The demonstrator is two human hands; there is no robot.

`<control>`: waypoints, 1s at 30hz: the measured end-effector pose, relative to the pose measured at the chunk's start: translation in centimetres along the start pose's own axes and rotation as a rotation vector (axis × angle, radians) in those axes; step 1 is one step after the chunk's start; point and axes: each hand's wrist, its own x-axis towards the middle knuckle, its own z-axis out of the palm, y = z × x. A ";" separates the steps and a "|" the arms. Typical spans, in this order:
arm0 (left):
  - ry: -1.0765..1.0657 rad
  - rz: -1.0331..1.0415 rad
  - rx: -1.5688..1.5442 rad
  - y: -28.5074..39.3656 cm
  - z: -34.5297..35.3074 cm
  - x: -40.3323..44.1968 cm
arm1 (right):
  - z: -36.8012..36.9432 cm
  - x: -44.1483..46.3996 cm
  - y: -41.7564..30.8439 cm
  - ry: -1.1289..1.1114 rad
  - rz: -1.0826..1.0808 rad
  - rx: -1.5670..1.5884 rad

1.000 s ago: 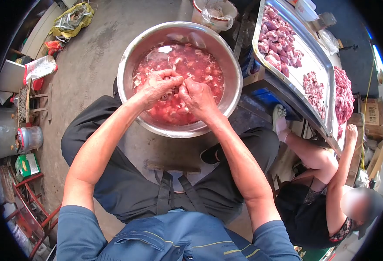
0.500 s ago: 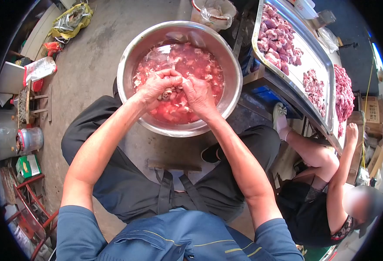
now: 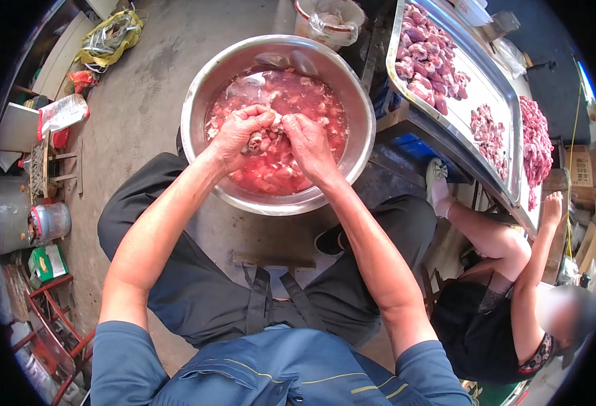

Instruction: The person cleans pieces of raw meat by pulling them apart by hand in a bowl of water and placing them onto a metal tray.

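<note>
Over a wide steel basin, my left hand is closed around a small piece of raw meat, pinkish with pale bits. My right hand pinches at the same piece from the other side, thumb and forefinger together. A whitish strand shows between the two sets of fingertips. Below them, reddish water fills the basin, with many pale and red meat scraps in it. The exact cut is hard to make out, and my fingers hide part of it.
A metal tray at right holds dark red meat pieces and a smaller pile. More meat lies beside it. A bucket stands behind the basin. Another person sits at right, one hand by the table edge.
My fingertips have drawn slightly apart, and more of the meat shows between my hands. My left hand has shifted a little to the left. The other person's hand moved slightly.
</note>
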 end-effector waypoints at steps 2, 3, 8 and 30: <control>0.083 0.015 0.114 0.2 0.3 0.0 | -0.2 0.4 0.5 0.027 -0.205 -0.283; 0.083 0.015 0.115 0.1 0.3 0.0 | -0.2 0.3 0.1 0.028 -0.205 -0.284; 0.107 0.032 0.225 -0.2 0.4 0.1 | -0.2 -0.3 -0.7 -0.121 -0.111 -0.542; 0.024 0.131 0.619 1.5 1.5 -1.2 | 0.8 -0.9 1.1 -0.044 -0.101 -0.183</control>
